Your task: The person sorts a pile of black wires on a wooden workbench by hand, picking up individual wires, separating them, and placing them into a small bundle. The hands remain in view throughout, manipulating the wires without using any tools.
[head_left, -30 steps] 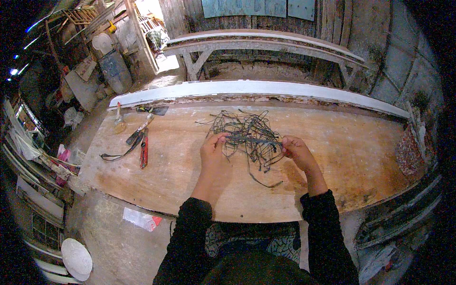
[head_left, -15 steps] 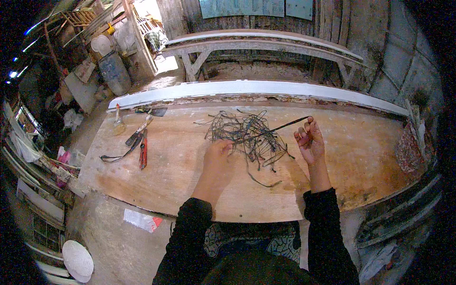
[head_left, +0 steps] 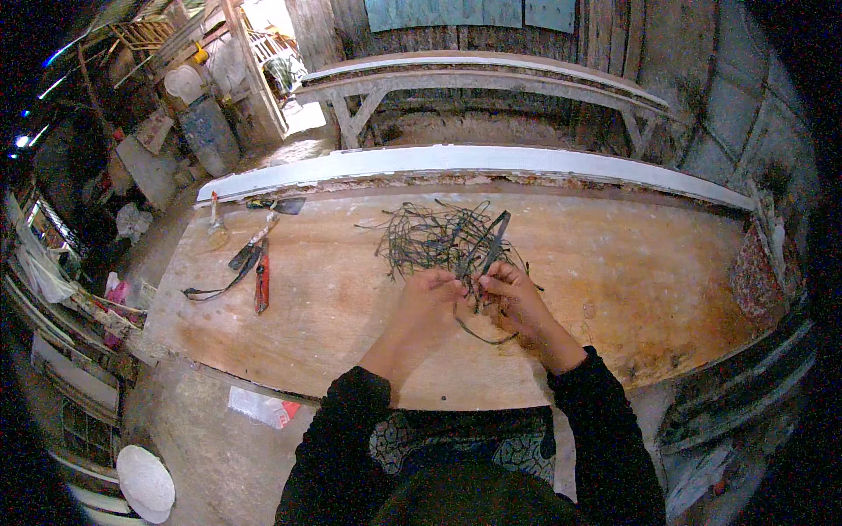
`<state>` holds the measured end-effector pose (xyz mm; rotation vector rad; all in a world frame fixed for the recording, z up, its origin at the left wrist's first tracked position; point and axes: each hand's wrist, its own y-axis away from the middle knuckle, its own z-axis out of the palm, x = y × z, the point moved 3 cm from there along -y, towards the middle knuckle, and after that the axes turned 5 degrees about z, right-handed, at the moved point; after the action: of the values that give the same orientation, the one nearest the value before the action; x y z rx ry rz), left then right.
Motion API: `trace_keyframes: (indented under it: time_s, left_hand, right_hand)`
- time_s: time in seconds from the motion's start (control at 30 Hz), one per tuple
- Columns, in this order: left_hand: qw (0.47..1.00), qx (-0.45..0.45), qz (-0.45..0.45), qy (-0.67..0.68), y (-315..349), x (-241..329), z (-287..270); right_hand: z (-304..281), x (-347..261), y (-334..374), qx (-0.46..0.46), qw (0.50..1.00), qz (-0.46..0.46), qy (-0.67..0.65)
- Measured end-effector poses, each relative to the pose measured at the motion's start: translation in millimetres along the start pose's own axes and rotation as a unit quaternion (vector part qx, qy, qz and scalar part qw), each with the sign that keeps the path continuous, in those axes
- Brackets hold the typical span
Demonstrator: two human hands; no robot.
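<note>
A tangled heap of thin dark strips [head_left: 417,241] lies on the wooden tabletop [head_left: 324,307] in front of me. My left hand [head_left: 425,294] is closed, pinching a dark strip [head_left: 497,235] at the near side of the heap. Close beside it, my right hand [head_left: 519,302] is also closed, its thumb and fingers on the same strip. The strip rises in a narrow bend above my fingers. Its gripped portions are partly hidden by the fingertips. One loose strand curves on the wood below the hands.
Left on the table lie a red-handled cutter [head_left: 263,282], a dark strap [head_left: 213,291], a scraper [head_left: 289,206] and a brush [head_left: 217,230]. A long white-topped board [head_left: 474,159] borders the far edge. A patterned cloth bundle [head_left: 756,273] is at the right end.
My right hand has come down and left, beside my left hand. The strip, stretched between the hands before, now bends upward. My left hand has shifted slightly right and nearer.
</note>
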<state>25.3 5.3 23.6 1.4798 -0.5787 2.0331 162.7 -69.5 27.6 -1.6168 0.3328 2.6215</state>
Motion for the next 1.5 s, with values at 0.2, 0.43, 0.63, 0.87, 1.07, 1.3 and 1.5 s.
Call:
trace_keyframes:
  time_s: [0.2,0.43,0.63,0.87,1.07,1.3,1.5]
  left_hand:
    - [0.993,-0.008,-0.003,0.116,-2.5,-12.7,4.9]
    - [0.994,-0.051,-0.005,0.1,-7.5,-29.8,-3.6]
    - [0.998,-0.068,0.007,0.014,0.8,-9.5,6.4]
    - [0.995,-0.045,0.037,-0.075,-1.6,-16.2,1.0]
    - [0.992,-0.044,0.023,-0.116,-0.3,-7.6,1.8]
    - [0.988,-0.044,0.034,-0.141,-0.8,-11.3,-4.2]
    - [0.998,0.005,-0.017,-0.064,2.1,1.5,0.4]
  right_hand:
    - [5.1,4.8,4.1,0.032,0.994,0.002,0.102]
    - [13.1,2.0,8.8,0.079,0.983,-0.04,0.16]
    - [10.3,0.8,8.8,0.104,0.977,-0.057,0.177]
    - [11.3,1.1,5.6,0.104,0.965,-0.14,0.196]
    - [9.1,3.4,3.5,0.065,0.97,-0.136,0.188]
    - [15.1,1.1,9.0,0.061,0.956,-0.124,0.258]
    - [18.2,-7.0,11.3,0.059,0.904,-0.237,0.35]
